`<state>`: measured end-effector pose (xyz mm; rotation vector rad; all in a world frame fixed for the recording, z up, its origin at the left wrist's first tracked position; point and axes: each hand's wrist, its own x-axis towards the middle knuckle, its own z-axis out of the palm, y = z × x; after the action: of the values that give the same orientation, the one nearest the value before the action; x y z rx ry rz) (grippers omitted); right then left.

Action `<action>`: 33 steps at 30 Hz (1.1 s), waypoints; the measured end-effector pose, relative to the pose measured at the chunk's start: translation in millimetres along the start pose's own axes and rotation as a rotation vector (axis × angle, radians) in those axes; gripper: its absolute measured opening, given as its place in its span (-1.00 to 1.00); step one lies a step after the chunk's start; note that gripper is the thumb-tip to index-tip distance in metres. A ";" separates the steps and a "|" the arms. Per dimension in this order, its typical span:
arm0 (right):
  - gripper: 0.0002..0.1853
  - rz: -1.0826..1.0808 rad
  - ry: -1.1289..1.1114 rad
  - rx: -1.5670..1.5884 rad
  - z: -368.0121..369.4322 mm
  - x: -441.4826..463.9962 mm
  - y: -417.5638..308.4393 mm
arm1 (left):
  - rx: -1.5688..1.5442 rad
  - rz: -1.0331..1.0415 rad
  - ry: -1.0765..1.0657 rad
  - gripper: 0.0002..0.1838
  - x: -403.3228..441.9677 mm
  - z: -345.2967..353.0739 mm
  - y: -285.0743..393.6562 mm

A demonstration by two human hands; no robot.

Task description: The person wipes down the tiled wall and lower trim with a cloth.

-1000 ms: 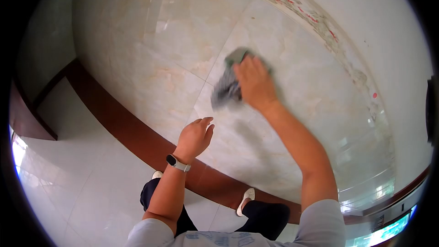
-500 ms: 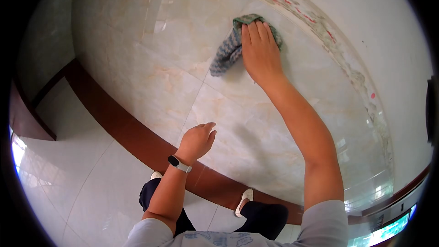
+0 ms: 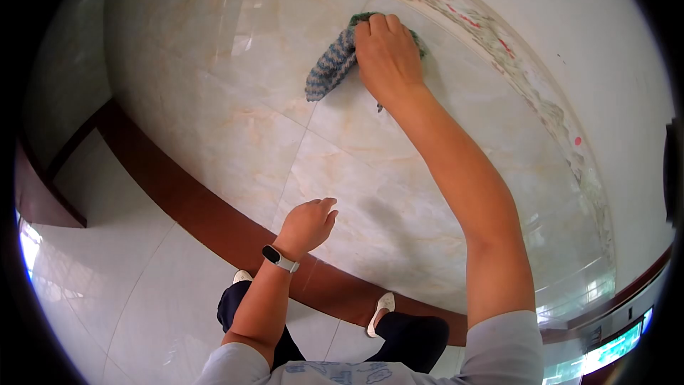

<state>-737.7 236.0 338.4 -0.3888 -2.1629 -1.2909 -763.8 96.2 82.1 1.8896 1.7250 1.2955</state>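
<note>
My right hand (image 3: 388, 53) presses a knitted grey-blue cloth (image 3: 331, 70) with a green edge against the glossy marbled tile wall (image 3: 235, 125). Its fingers are bent over the upper part of the cloth, and a loose end hangs out to the left. Lower down, my left hand (image 3: 308, 224) hovers before the tiles near the dark red-brown skirting, with its fingers loosely apart and nothing in them. A watch with a pale strap (image 3: 280, 258) is on the left wrist.
A dark red-brown border (image 3: 192, 217) curves below the tiles, above a pale tiled floor (image 3: 135, 292). A decorated band (image 3: 491, 39) runs along the upper right. A lit screen (image 3: 613, 351) is at lower right, and a brown-edged panel (image 3: 46, 189) at left.
My right hand and the cloth have moved up from the middle of the tiles, then slightly left. The fingers are now more bent. My left hand has sunk slightly.
</note>
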 end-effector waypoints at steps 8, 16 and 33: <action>-0.85 -0.022 -0.027 0.012 3.6 -12.0 -2.4 | 0.024 0.021 -0.028 -0.74 -0.9 8.4 -3.0; -0.85 -0.056 0.074 0.064 2.1 -22.6 -0.8 | 0.028 0.030 -0.027 -0.74 -1.6 4.6 -0.5; -0.73 -0.051 -0.092 0.166 -6.9 -38.1 2.0 | 0.075 0.035 -0.068 -0.74 -7.4 1.4 -4.7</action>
<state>-704.4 232.7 318.8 -0.3333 -2.3515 -1.1297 -765.0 91.2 74.9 1.9894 1.7372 1.1798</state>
